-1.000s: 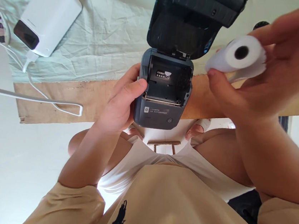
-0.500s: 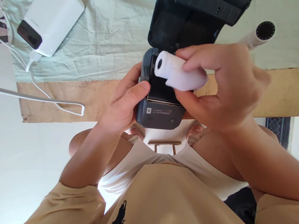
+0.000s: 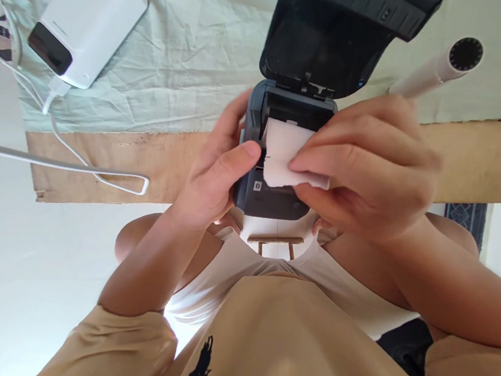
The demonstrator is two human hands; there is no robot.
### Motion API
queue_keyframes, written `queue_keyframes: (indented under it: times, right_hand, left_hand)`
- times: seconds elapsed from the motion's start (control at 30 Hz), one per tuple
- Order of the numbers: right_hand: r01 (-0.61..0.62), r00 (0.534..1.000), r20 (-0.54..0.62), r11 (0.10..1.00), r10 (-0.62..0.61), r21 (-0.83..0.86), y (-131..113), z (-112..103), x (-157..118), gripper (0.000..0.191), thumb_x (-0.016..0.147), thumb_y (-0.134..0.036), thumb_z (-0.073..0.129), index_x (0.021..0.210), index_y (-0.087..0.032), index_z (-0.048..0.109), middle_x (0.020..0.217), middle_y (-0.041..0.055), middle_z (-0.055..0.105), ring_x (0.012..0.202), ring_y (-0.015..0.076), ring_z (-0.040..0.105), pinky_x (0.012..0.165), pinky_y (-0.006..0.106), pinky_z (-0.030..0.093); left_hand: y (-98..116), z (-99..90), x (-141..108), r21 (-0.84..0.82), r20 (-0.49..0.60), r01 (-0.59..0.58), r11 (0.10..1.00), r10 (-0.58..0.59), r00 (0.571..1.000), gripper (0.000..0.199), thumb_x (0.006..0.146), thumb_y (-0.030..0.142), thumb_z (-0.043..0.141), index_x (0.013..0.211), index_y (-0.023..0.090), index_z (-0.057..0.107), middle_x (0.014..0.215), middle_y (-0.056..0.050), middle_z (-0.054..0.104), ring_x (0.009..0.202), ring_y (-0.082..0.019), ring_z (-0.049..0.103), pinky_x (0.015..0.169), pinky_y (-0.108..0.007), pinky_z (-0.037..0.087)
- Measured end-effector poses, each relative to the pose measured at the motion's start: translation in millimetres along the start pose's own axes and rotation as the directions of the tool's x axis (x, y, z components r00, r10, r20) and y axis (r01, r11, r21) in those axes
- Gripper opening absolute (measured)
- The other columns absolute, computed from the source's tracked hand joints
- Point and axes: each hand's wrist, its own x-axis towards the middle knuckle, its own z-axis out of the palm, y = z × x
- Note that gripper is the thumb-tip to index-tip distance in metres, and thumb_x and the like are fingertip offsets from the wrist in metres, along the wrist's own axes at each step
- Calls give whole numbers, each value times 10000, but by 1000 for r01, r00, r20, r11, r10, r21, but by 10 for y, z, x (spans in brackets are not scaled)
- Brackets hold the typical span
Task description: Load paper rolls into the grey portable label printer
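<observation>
The left hand (image 3: 211,174) clasps the portable printer (image 3: 271,206) at its three o'clock; the right hand (image 3: 373,166) pinches the paper roll (image 3: 285,141) at its nine o'clock.

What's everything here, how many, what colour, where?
Printer: 1, dark grey, centre
Lid: 1, black, open, top
Paper roll: 1, white, over printer
Power bank: 1, white, upper left
Cables: unclear count, white, left
Cylinder: 1, white, upper right
Cloth: 1, green, top
Wooden board: 1, brown, along cloth
Mat: 1, blue, right
Wooden frame: 1, brown, below printer
Shirt: 1, tan, bottom
Shorts: 1, white, bottom
Legs: 2, bare, bottom
Left hand: 1, bare, on printer
Right hand: 1, bare, on roll
</observation>
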Motion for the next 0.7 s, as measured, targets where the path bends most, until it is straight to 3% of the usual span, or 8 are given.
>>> queue_keyframes:
  times: [0.17,0.2,0.23,0.33,0.4,0.5,0.6,0.7]
  right_hand:
    - [67,998,13,996,-68,65,10,30,-25,208,966,-478,624,916,-278,653,860,-51,752,903,215,707,744,439,500]
    - [70,997,9,994,-71,85,32,24,-22,216,980,-467,590,927,-269,655,871,-36,749,893,212,706,756,438,508]
    - [64,998,-16,992,-63,108,55,15,-16,198,984,-435,567,941,-261,650,876,-22,742,864,201,702,762,429,519]
    - [-36,985,-165,993,55,113,116,-34,5,88,922,-338,565,930,-257,599,826,-1,674,809,172,667,760,388,544]
    - [-162,956,-236,985,172,60,141,-72,9,109,887,-361,564,933,-263,576,848,25,632,897,195,658,796,397,559]
    - [-277,941,-201,961,274,12,168,-109,-1,223,879,-441,555,1010,-262,577,1206,59,654,1217,252,631,1001,474,572]
    - [-263,950,-129,951,285,165,206,-99,-2,240,892,-469,548,1032,-274,537,1474,4,594,1423,246,554,1182,518,510]
    - [-260,922,-195,907,335,332,250,-55,7,175,914,-450,532,934,-280,495,1222,-2,679,1266,214,654,1060,483,580]
  left_hand:
    - [-99,-181,41,45,233,-203,978,187,954,678,896,322,724,1493,317,403,1442,-37,638,1169,-264,723,955,-420,632]
    - [-131,-229,70,129,270,-174,976,134,953,711,894,266,740,1513,327,395,1493,-30,597,1115,-231,728,953,-404,624]
    - [-165,-273,101,116,293,-248,962,205,934,787,854,246,769,1531,331,376,1473,-43,599,1027,-216,740,855,-376,638]
    - [-263,-360,185,69,339,-329,942,288,896,892,819,240,787,1562,362,310,1376,-57,622,969,-216,727,741,-348,634]
    - [-298,-378,213,66,350,-345,936,302,887,908,800,249,795,1563,369,319,1356,-68,621,973,-236,719,724,-366,636]
    - [-301,-381,215,74,388,-361,929,307,869,950,754,201,811,1561,400,351,1371,-70,602,934,-226,698,670,-357,620]
    - [-298,-385,213,68,423,-376,924,315,850,1001,722,159,809,1567,432,348,1317,-60,599,838,-181,658,601,-321,584]
    - [-324,-396,230,72,421,-393,917,330,845,998,722,178,810,1566,431,343,1273,-61,600,795,-168,640,568,-312,566]
